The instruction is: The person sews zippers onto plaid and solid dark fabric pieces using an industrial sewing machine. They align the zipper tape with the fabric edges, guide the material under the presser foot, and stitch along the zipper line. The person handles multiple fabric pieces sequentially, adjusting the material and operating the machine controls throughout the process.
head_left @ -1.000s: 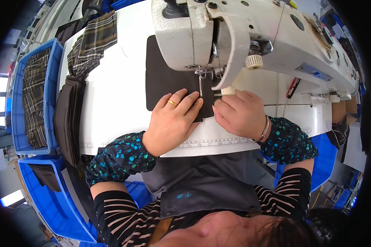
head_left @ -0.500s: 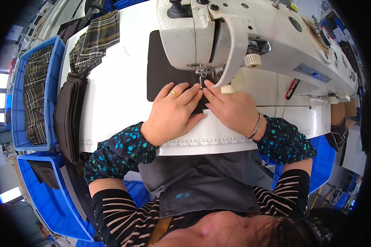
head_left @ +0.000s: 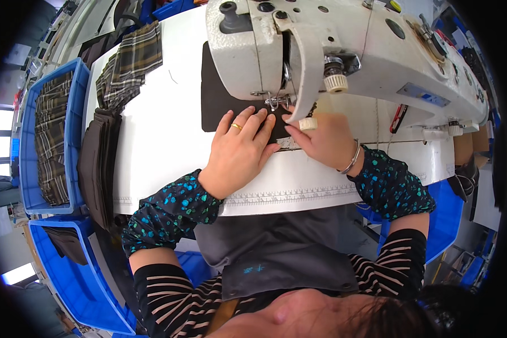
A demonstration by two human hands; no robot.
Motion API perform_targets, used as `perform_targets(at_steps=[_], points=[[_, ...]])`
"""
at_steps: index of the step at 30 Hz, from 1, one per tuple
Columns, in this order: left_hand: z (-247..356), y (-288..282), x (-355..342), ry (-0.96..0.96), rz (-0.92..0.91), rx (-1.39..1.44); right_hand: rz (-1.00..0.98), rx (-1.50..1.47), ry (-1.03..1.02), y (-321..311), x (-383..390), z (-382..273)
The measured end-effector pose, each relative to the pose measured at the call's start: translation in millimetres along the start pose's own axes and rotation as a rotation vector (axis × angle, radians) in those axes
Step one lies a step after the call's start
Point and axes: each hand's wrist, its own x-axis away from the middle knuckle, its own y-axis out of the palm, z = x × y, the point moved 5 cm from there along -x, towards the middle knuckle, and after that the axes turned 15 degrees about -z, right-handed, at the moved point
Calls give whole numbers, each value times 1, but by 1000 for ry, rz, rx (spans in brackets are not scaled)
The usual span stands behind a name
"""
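Thin dark panel point(head_left: 219, 101) calls for a flat, gentle hold

The dark panel lies on the white counter point(head_left: 163, 124), its inner part under the presser foot point(head_left: 274, 104) of the sewing machine point(head_left: 239, 62). The left hand point(head_left: 236, 152) rests over its near edge, palm down, the grip loose: fingers extended and slightly apart, not pinching. The right hand point(head_left: 327, 143) is just beside the foot, partly behind the machine's guard and knob; whether its grip closes on the cloth I cannot tell.

The panel looks light and smooth, likely soft enough to pucker if pushed from one side and apt to slide on the glossy counter. Nothing suggests that it is fragile. Spread fingertips on the broad area left of the foot should suit it best, with a light pinch at the near edge for turning, clear of the needle area.
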Motion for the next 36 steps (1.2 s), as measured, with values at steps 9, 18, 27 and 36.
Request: perform_targets(at_steps=[9, 18, 27, 36], points=[[-3, -4, -3, 11, 66, 22, -147, -634, 308, -13, -6, 31], [-7, -4, -7, 9, 101, 6, -120, 152, -12, -4, -4, -7], [-10, -2, -11, 3, 105, 9, -93, 114, 5, 0, -4, 1], [-15, 3, -10, 8, 72, 24, -89, 134, 2, 6, -4, 5]])
